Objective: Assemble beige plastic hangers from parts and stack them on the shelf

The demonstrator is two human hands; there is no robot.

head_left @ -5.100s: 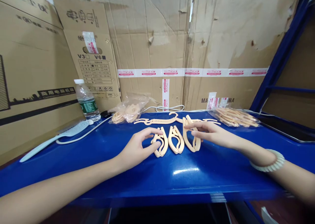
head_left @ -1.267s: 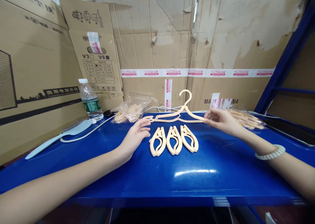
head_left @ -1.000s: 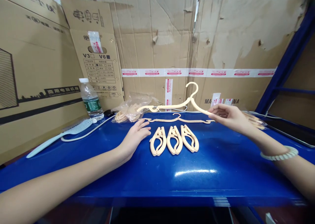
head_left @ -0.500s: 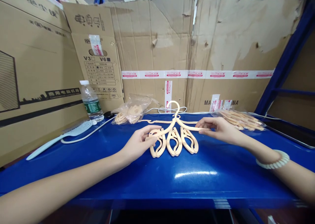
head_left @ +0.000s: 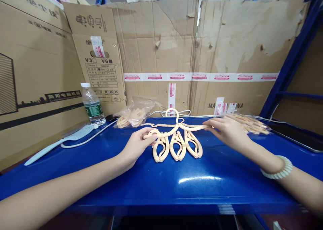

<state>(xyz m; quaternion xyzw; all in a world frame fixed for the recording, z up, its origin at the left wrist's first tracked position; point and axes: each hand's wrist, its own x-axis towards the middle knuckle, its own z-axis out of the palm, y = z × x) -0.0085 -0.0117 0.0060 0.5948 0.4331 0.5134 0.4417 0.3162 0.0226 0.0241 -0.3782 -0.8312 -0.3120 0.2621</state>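
Observation:
I hold a cream plastic hanger [head_left: 176, 127] by its two ends, just above the blue table [head_left: 196, 179]. My left hand [head_left: 137, 145] pinches its left end and my right hand [head_left: 227, 132] pinches its right end; the hook points up and away. Right below the hanger lie three folded cream hangers [head_left: 178, 148] side by side. A second open hanger [head_left: 157, 125] lies flat on the table behind them.
A water bottle [head_left: 91, 103], a pale blue brush [head_left: 60, 140] and a white cable [head_left: 83, 140] lie at the left. Two clear bags of cream parts sit at the back, one left of centre [head_left: 133, 115] and one right [head_left: 248, 122]. Cardboard boxes [head_left: 156, 51] wall the back and left; a blue rack post [head_left: 290, 58] rises at right.
My right hand lifted one open hanger off the table and carried it forward. My left hand took its other end, and both hands have lowered it over the three folded hangers.

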